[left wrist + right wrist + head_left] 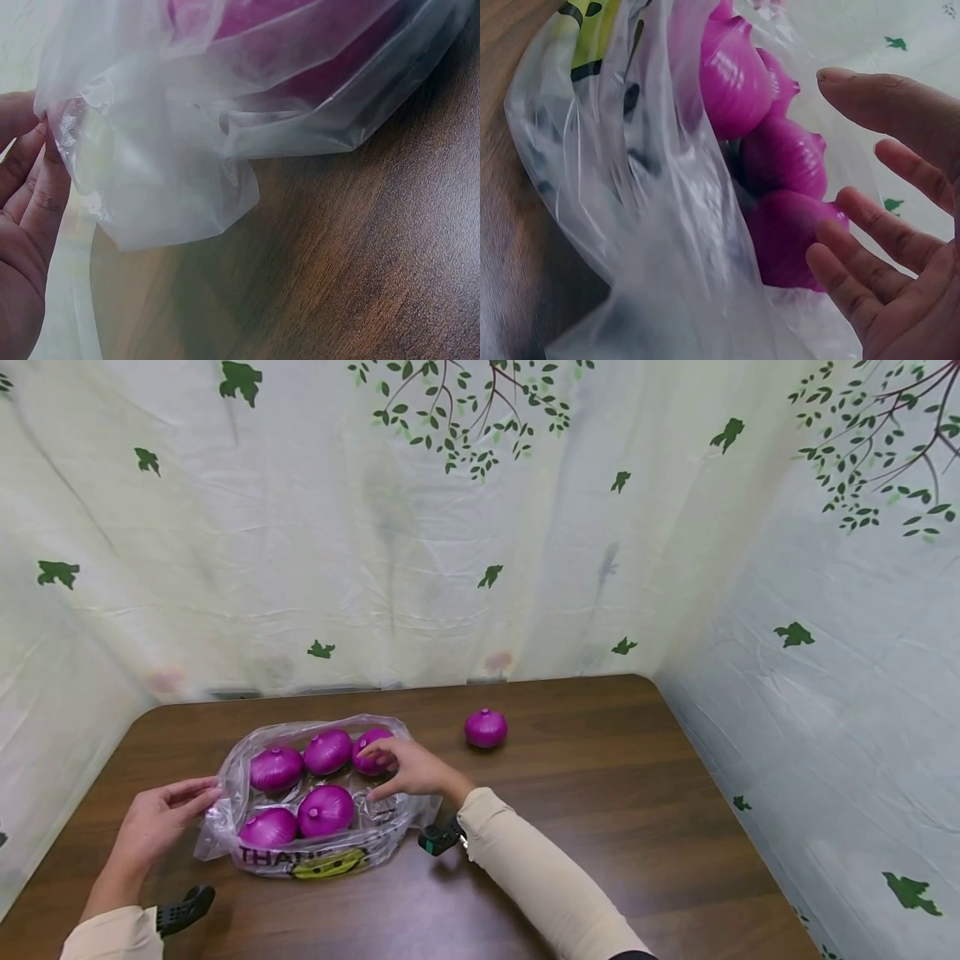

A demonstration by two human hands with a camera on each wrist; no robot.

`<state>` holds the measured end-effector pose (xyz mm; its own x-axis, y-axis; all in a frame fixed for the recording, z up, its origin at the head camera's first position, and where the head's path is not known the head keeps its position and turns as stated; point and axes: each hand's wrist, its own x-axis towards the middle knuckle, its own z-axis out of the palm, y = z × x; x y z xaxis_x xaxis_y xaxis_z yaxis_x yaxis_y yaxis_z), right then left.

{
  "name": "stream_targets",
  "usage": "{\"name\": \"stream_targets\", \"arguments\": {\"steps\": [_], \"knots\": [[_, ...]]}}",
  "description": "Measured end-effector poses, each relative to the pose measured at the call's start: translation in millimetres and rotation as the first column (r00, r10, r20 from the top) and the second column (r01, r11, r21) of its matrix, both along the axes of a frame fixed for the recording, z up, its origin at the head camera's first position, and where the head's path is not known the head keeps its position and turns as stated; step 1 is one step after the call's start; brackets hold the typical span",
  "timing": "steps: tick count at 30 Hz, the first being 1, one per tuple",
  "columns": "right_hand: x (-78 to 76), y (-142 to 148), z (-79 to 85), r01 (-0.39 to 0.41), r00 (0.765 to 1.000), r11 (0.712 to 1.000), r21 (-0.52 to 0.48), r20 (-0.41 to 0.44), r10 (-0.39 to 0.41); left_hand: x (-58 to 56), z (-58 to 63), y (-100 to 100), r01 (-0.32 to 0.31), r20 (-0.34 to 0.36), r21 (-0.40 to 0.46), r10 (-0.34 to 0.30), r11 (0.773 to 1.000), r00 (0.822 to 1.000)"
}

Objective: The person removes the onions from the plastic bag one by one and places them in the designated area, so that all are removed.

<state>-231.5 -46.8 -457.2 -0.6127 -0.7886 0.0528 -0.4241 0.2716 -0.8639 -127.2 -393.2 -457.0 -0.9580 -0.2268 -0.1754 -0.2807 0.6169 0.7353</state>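
A clear plastic bag (337, 860) with printed letters and a yellow figure lies with its mouth spread wide. Inside it are several purple onions (326, 811). My left hand (159, 827) pinches the bag's left edge between thumb and fingers, and the left wrist view shows the gathered plastic (157, 172) beside those fingers. Over the bag's right side hovers my right hand (415, 770), thumb and fingers apart, by the rearmost right onion (367, 752). In the right wrist view the fingertips overlap the nearest onion (787, 240); whether they touch it I cannot tell.
A single purple onion (486, 728) stands on the brown wooden table (600, 827), behind and to the right of the bag. White curtains (420, 543) with green leaf prints hang along the table's back and sides.
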Motion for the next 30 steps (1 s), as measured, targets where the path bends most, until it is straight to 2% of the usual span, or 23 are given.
{"name": "stream_targets", "arguments": {"steps": [9,14,23,30], "knots": [[7.1,-17.6,-5.1,-0.019,1.0,0.998,0.052,0.01,0.018,0.4,1.0,-2.3,0.011,-0.002,-0.027,-0.011,1.0,1.0],[10.1,-26.5,-6.4,-0.046,0.996,0.99,0.137,-0.07,0.055,-0.5,0.4,-3.3,0.013,-0.01,-0.062,-0.014,0.998,1.0],[16.5,-40.4,-7.0,-0.056,0.987,0.978,0.2,-0.134,0.083,-1.1,-0.3,-2.2,0.008,0.006,-0.027,-0.008,1.0,1.0],[20.9,-49.0,-9.8,-0.071,0.966,0.967,0.245,-0.226,0.128,-1.3,0.1,-1.9,0.01,0.013,-0.014,-0.009,1.0,1.0]]}}
